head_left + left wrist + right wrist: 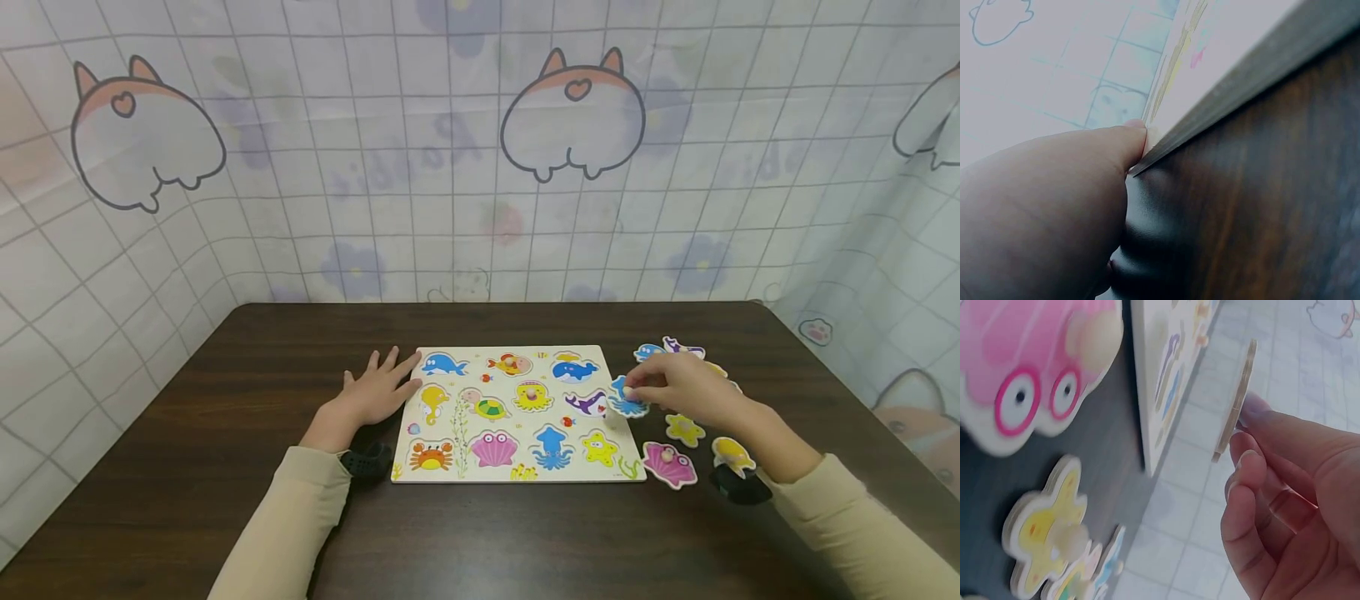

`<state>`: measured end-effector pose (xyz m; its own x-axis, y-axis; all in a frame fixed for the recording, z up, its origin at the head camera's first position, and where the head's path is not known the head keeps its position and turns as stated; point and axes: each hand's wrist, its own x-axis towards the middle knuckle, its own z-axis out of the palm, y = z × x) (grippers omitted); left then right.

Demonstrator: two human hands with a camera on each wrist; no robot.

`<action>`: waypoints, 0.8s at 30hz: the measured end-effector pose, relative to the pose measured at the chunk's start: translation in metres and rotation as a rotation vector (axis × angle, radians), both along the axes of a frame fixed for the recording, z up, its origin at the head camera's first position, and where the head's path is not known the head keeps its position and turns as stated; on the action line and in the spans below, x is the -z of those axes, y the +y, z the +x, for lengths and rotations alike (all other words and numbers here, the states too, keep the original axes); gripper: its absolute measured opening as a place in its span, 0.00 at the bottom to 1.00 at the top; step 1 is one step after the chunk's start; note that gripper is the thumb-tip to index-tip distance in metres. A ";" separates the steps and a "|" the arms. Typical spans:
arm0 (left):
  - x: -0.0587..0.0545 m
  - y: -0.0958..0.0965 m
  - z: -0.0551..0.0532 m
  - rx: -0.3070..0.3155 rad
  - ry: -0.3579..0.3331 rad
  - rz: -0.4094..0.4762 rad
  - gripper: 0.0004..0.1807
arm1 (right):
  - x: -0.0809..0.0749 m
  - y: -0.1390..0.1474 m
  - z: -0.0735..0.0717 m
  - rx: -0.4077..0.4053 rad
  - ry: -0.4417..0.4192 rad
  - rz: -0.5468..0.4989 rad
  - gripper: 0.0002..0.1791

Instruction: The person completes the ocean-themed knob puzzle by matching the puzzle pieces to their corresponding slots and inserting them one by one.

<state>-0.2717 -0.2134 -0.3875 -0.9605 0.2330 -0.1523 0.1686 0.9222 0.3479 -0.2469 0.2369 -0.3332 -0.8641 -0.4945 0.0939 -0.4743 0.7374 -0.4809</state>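
Observation:
My left hand (371,392), fingers spread, rests on the dark table with its fingertips at the left edge of a pale wooden puzzle board (480,351). In the left wrist view the thumb (1113,147) touches the board's corner. My right hand (686,385) pinches a blue squid puzzle piece (619,406) between thumb and fingers. That piece overlaps the board's right edge in the head view; the right wrist view shows the squid piece (1235,403) edge-on. A squid picture (552,450) is printed on the board's lower right, beside a yellow star picture (600,448).
Loose knobbed pieces lie right of the board: a pink shell (670,467), a yellow star (685,430), a yellow piece (733,456) by the right wrist, and several more behind the right hand, including a purple one (684,347). A patterned cloth (420,208) hangs behind the table.

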 end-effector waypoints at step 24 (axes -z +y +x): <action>0.001 0.001 -0.001 -0.004 0.005 -0.003 0.36 | 0.001 -0.048 0.019 -0.137 0.079 -0.001 0.06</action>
